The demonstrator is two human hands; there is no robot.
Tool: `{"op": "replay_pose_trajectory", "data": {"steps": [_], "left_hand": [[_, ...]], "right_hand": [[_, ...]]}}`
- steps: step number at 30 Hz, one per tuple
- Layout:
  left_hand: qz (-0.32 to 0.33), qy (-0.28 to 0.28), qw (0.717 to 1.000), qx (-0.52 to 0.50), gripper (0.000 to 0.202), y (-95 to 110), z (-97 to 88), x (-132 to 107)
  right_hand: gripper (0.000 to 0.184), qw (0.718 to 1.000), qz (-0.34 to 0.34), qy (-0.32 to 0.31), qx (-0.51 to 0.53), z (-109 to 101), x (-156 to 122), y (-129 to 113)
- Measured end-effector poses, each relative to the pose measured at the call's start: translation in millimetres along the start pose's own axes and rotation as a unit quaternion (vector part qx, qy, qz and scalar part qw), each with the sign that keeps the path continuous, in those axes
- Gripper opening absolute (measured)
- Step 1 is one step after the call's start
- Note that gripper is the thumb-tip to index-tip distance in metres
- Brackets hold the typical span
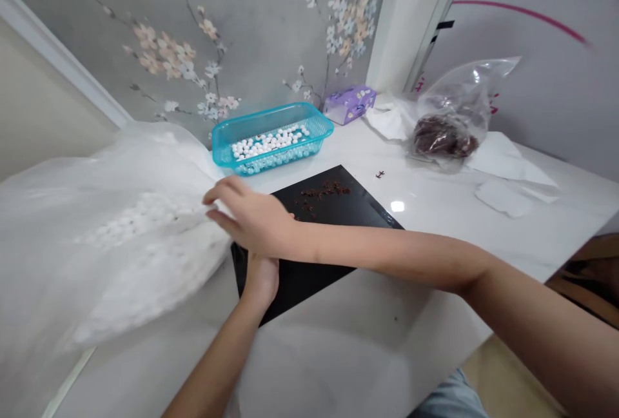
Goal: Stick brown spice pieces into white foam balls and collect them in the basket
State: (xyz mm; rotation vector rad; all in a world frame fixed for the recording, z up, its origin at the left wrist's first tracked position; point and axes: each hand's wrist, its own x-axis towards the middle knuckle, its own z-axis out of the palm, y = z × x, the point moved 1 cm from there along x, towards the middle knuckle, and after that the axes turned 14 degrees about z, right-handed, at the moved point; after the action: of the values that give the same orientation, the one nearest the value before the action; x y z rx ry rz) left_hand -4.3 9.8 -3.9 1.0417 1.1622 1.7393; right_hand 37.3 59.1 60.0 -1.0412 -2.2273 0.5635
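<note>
My right hand [251,215] reaches across my left one to the edge of a large translucent white bag [159,160]. Its thumb and fingers are curved, with a small gap between the tips, and nothing clear shows in them. Many small white balls [130,224] are in the bag. My left hand [264,276] is under the right, over a black board [304,286]; its fingers are mostly hidden, so what they hold cannot be seen. Small dark brown pieces [329,191] lie scattered on the board's far part.
Behind the board stands a blue plastic basket [222,147] with white balls in it. A purple tissue pack [351,105] leans by the wall. Rightward, a clear bag of brown pieces [442,137] sits among white papers [507,163]. One brown bit [380,174] lies on the white table [329,353].
</note>
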Motion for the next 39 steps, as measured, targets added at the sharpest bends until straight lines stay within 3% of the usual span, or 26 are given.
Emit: {"op": "replay_pose_trajectory", "data": {"steps": [3,7,14,18,22,25,29,32,39], "left_hand": [[-0.006,0.036,0.998,-0.05,0.031,2.7,3.0,3.2],[-0.046,-0.024,0.998,-0.023,0.032,4.6,6.1,4.9],[-0.052,-0.026,0.998,0.004,0.017,5.6,6.6,5.2],[-0.045,-0.002,0.999,-0.002,0.016,7.5,6.6,4.9],[-0.036,0.018,0.999,0.013,0.018,9.0,5.9,2.7],[-0.043,0.008,0.999,0.023,0.02,9.5,6.3,2.0],[-0.046,0.011,0.999,0.021,0.028,9.7,7.7,3.0],[-0.043,0.024,0.998,0.033,0.023,8.9,8.8,3.9],[-0.034,0.036,0.998,0.033,0.022,6.7,10.4,4.2]], "right_hand": [[0.021,0.985,0.084,0.027,0.149,-14.0,-22.8,34.4],[0.016,0.966,0.161,0.019,0.204,-21.7,-45.0,70.2],[0.016,0.973,0.062,-0.02,0.223,-33.4,-61.6,79.3],[0.024,0.979,0.057,-0.025,0.196,-38.0,-61.7,89.0],[0.021,0.988,0.123,0.014,0.096,-40.1,-59.6,105.4],[0.022,0.989,0.147,0.008,0.007,-39.3,-60.0,111.3],[0.027,0.994,0.094,-0.026,-0.046,-36.2,-61.4,108.5],[0.029,0.993,0.055,-0.065,-0.077,-31.8,-59.4,105.4],[0.022,0.991,0.056,-0.079,-0.091,-27.6,-55.0,103.6]]}}
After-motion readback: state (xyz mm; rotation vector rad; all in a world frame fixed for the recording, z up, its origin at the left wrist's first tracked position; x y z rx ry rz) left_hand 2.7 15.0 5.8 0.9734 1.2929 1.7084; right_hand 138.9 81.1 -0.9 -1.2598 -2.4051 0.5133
